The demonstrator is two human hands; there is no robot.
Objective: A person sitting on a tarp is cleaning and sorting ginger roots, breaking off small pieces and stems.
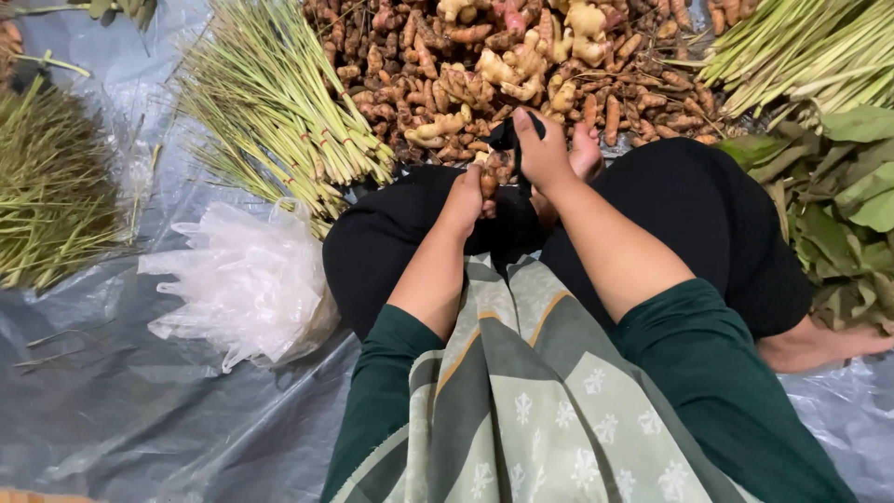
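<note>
I sit cross-legged on a plastic sheet (140, 410) in front of a big heap of brown and pale rhizome roots (484, 65). My left hand (466, 197) is closed around a few brown roots (490, 177) at the near edge of the heap. My right hand (542, 154) sits just beside it, pinching a small black plastic bag (507, 135) that hangs over those roots. The bag's inside is hidden. Both hands nearly touch above my black-clad knees.
Bundles of lemongrass stalks (279, 102) lie to the left of the heap, more lemongrass stalks (810, 51) at the top right. A stack of clear plastic bags (247, 284) rests by my left knee. Green leaves (843, 205) pile up on the right; a green bunch (47, 186) far left.
</note>
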